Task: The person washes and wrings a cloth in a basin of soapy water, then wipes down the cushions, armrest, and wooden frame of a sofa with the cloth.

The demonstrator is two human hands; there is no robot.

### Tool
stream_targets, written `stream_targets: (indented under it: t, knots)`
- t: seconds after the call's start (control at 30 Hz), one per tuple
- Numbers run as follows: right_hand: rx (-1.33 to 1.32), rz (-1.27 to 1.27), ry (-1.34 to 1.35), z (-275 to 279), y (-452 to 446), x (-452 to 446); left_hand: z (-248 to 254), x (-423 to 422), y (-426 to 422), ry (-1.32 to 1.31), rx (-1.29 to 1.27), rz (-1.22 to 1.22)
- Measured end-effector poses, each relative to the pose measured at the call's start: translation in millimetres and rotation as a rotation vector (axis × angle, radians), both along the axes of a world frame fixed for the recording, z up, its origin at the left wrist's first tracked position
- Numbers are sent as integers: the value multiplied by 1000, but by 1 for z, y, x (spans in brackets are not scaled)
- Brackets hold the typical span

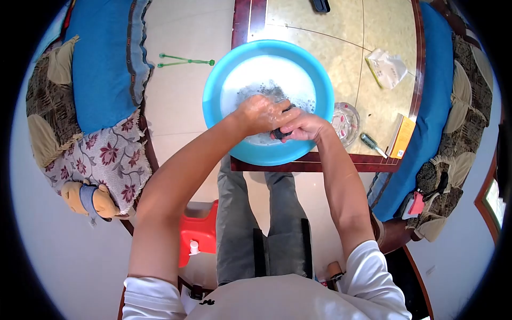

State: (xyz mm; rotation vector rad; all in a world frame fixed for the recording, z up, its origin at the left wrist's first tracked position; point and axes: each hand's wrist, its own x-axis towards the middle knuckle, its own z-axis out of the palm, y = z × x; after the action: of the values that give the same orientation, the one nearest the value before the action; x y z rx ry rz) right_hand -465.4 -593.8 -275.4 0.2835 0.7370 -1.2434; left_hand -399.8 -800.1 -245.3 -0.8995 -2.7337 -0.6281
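Person's both hands over blue basin [213, 96], which sits on the table [330, 53], near edge. Right hand [305, 126] has fingers closed around a small dark item [279, 134], exact type unclear. Left hand [262, 114], wet, meets right at the item; fingers bent, can't tell if they grip. Item is above sudsy water [266, 72], near-side half of basin. Clear dish [346, 125] just right of basin.
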Motion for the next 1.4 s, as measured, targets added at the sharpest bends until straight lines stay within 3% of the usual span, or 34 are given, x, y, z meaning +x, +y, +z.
stream_targets:
  t: [0.1, 0.2, 0.27, 0.4, 0.47, 0.57, 0.67, 0.77, 0.9, 0.97, 1.1, 1.2, 1.3, 1.4]
  knots:
    - [138, 84, 93, 15, -11, -7, -9, 4, 9, 94, -100, 85]
    - [199, 96, 229, 28, -24, -2, -18, -1, 6, -98, -168, 61]
    - [194, 154, 290, 18, -28, 0, -23, 1, 7, -95, -195, 99]
    - [238, 223, 630, 15, -35, 8, -32, 8, 13, 36, -141, 255]
    - [178, 185, 915, -9, -32, 20, -38, 7, 18, -189, -217, 296]
    - [287, 361, 1188, -30, -34, 28, -27, -1, 23, -504, -276, 325]
    - [489, 454, 1381, 20, -51, 26, -12, -4, 23, -723, -179, 450]
    - [528, 687, 1485, 24, -50, 28, -18, -4, 18, -1049, -78, 469]
    - [320, 830, 1705, 32, -44, 21, -28, -10, 12, -1466, -34, 345]
    - [267, 872, 1746, 35, -41, 18, -30, -11, 11, -1523, -1, 280]
    - [121, 689, 2023, 26, -28, 26, -16, -16, -2, -1845, 179, 202]
    - [28, 642, 2108, 40, -29, 28, 1, -8, -13, -2010, 695, 216]
    - [-95, 601, 2124, 48, -32, 29, -11, 2, -17, -2045, 582, 225]
    - [-30, 483, 1955, 47, -28, 31, -13, -1, -8, -1713, 382, 136]
